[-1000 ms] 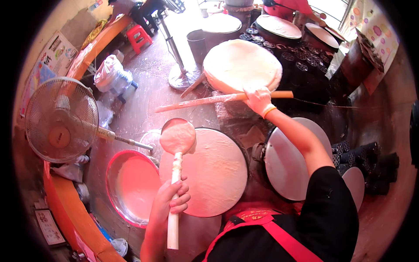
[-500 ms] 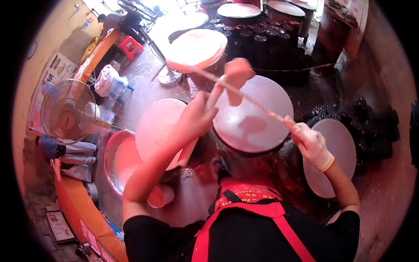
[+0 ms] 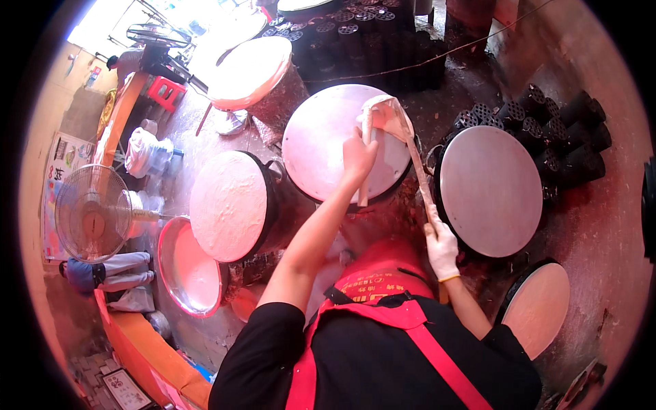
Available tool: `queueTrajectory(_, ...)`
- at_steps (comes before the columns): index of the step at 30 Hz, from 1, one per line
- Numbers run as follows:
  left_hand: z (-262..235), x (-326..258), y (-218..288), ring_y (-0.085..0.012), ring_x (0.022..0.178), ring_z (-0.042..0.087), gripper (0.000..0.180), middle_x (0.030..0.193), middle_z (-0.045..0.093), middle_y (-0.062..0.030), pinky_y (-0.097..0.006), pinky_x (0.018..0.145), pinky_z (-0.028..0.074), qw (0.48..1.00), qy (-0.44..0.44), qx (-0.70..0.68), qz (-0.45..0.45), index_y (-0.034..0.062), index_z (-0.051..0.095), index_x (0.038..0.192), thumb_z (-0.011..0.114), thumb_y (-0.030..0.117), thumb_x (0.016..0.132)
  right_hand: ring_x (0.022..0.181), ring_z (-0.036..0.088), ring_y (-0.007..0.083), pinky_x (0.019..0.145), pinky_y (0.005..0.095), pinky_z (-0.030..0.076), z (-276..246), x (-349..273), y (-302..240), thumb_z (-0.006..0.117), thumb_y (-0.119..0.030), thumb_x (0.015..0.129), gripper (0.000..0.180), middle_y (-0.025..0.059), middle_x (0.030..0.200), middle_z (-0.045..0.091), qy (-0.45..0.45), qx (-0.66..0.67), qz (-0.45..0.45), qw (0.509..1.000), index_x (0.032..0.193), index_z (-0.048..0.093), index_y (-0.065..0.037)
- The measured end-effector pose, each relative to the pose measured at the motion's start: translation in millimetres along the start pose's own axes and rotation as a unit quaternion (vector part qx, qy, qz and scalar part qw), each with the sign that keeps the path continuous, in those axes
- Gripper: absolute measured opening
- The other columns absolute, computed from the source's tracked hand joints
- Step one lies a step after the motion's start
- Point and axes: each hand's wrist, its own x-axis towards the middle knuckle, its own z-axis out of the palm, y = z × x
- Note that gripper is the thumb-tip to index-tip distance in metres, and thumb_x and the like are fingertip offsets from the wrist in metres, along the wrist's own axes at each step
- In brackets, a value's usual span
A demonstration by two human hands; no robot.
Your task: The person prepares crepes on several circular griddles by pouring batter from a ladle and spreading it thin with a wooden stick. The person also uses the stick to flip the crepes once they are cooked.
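Observation:
My bare left hand [image 3: 360,158] is closed around the pale handle of a scraper-like tool [image 3: 386,119] above a large round griddle [image 3: 307,154] in front of me. My right hand [image 3: 439,251], in a white knitted glove, grips the lower end of a long thin stick [image 3: 421,174]. The stick slants up and away, and its far end meets the tool's pale, batter-coated head. Whether the two are joined or only touch I cannot tell. To the left stands a griddle covered with pale batter [image 3: 229,205]; to the right, a bare grey griddle [image 3: 490,191].
A red-rimmed basin [image 3: 162,256] of batter sits at left, near a standing fan [image 3: 93,213]. Black coal briquettes [image 3: 581,133] are stacked right and behind. Another batter-covered griddle [image 3: 249,72] stands far left, and a round plate [image 3: 540,311] lower right. Another person [image 3: 109,273] is at left.
My view has swung, so the griddles sit farther left and higher. The stick has turned from crossing in front of me to a steep slant, and my right hand has come down nearer my body.

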Motion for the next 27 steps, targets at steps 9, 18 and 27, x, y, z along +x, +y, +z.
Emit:
queueTrajectory(9, -83.2, 38.0, 66.6, -0.0143, 0.055, 0.056, 0.022, 0.071, 0.059, -0.0080, -0.029, 0.054, 0.046, 0.947, 0.108, -0.304, -0.010, -0.0021, 0.056, 0.086, 0.069, 0.012, 0.076, 0.041, 0.049, 0.0182, 0.038, 0.0331, 0.041, 88.5, 108.0, -54.7, 0.047, -0.020, 0.098, 0.040, 0.0046, 0.066, 0.056, -0.071, 0.399, 0.287, 0.868, 0.138, 0.048, -0.026)
queueTrajectory(18, -209.0, -108.7, -5.1, -0.0052, 0.052, 0.040, 0.035, 0.077, 0.048, 0.0021, -0.017, 0.046, 0.034, 0.892, -0.050, -0.364, -0.262, 0.0099, 0.049, 0.132, 0.044, 0.023, 0.100, 0.034, 0.030, 0.0070, 0.028, 0.0247, 0.027, 131.8, 46.8, -96.0, 0.050, -0.025, 0.099, 0.042, -0.0057, 0.055, 0.034, 0.070, 0.496, 0.312, 0.807, 0.141, 0.043, -0.029)
queueTrajectory(27, -257.9, -203.7, -50.7, 0.0002, 0.054, 0.030, 0.042, 0.074, 0.038, 0.0060, -0.015, 0.043, 0.024, 0.831, -0.009, -0.470, -0.297, -0.0061, 0.061, 0.102, 0.049, 0.034, 0.100, 0.037, 0.035, 0.0069, 0.032, 0.0246, 0.031, 141.1, 140.3, -138.9, 0.051, -0.025, 0.098, 0.040, -0.0035, 0.060, 0.040, -0.092, 0.399, 0.301, 0.861, 0.137, 0.048, -0.023)
